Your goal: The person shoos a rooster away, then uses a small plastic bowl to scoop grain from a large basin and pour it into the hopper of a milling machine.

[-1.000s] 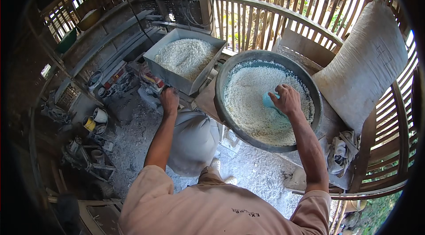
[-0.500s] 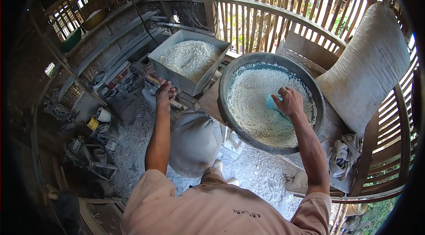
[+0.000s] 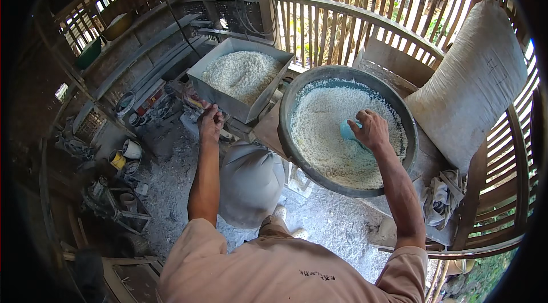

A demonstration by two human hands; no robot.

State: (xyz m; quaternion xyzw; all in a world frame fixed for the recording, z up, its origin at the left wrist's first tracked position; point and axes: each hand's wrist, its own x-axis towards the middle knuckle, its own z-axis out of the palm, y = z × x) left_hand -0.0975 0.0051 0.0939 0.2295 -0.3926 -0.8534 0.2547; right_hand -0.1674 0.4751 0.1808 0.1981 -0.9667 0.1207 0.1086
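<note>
My right hand (image 3: 372, 130) is closed over a light-blue plastic scoop (image 3: 347, 130), its full shape hidden by my fingers. The scoop rests in white rice-like grain (image 3: 325, 117) inside a wide dark round basin (image 3: 286, 132). At the left, my left hand (image 3: 210, 124) has curled fingers beside the machine below a square metal hopper (image 3: 251, 112); what they hold, if anything, is hidden. More white grain (image 3: 242, 75) is heaped in the hopper. Under the machine, near my left forearm, hangs a bulging pale cloth bag (image 3: 251, 186).
A big full white sack (image 3: 476, 83) leans at the right by the slatted wall (image 3: 365, 12). A crumpled cloth (image 3: 442, 197) lies on the bench below it. Pails (image 3: 132, 149) and a metal frame (image 3: 123, 206) stand on the powdery floor (image 3: 177, 189) at left.
The view has shifted slightly. Both hands keep nearly the same places, the right one still on the scoop in the basin.
</note>
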